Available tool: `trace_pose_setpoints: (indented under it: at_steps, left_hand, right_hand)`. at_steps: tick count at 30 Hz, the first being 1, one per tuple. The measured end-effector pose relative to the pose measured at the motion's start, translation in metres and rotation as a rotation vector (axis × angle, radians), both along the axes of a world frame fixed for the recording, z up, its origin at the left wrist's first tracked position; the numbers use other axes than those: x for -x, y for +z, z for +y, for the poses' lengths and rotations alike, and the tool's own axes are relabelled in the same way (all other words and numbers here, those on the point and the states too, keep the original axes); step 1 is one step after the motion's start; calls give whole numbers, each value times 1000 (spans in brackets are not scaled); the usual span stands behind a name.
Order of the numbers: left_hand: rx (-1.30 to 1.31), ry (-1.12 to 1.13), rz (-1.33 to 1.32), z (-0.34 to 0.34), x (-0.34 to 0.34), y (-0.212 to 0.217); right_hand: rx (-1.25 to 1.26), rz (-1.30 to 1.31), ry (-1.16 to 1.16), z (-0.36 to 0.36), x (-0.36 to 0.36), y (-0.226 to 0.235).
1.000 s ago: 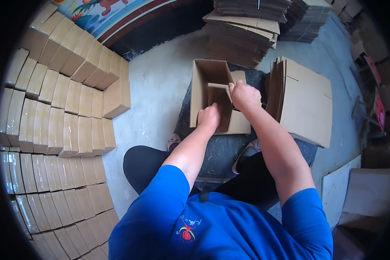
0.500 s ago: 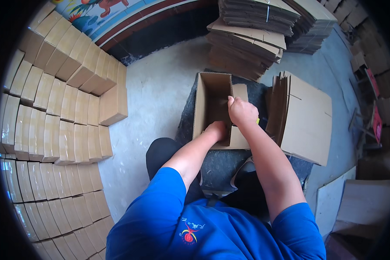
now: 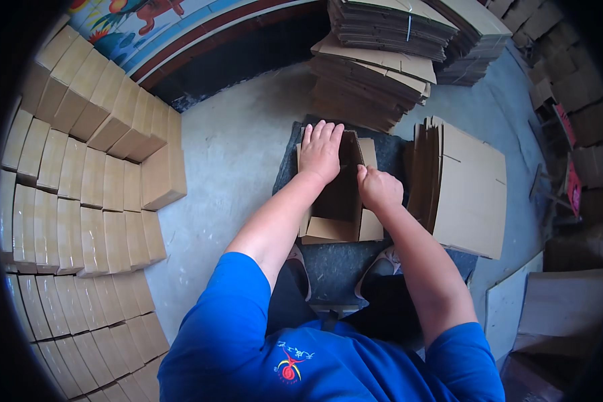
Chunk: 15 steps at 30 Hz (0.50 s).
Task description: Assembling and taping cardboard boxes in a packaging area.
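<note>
An open-topped brown cardboard box [image 3: 333, 229] stands in front of me on a dark slab, its near flap folded out and its inside in shadow. My left hand [image 3: 320, 155] lies over its far left part, fingers stretched out side by side and pointing away from me, palm down. At the box's right wall my right hand [image 3: 380, 189] is closed, thumb up along the edge. What that fist holds is hidden. Just right of it stands a bundle of flat folded cartons [image 3: 472, 191].
Rows of finished cartons [image 3: 80, 214] are stacked high on the left. Bundles of flattened cardboard [image 3: 388, 33] lie at the back, one tied with a strap. The dark slab [image 3: 328, 264] sits between my feet. More cartons and pale boards [image 3: 566, 301] line the right side.
My left hand has come out of the box's near end and moved to its far left edge, fingers now straight. The near flap now lies folded out. My right hand has shifted slightly nearer.
</note>
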<state>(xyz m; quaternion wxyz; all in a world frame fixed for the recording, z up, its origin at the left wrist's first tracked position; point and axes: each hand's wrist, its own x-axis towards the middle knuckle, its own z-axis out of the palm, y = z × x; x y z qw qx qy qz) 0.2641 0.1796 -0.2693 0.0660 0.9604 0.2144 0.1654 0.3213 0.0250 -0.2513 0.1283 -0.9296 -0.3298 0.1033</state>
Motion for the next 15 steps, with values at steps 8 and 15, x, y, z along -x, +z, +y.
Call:
trace_pose_setpoints:
  at_steps: [8,15]
  left_hand:
    - [144,63,298,-25,20,-55]
    - [535,18,-43,7,16,18]
  right_hand:
    - [-38,-26,46,22,12,3]
    - [24,-35,27,14,2,-1]
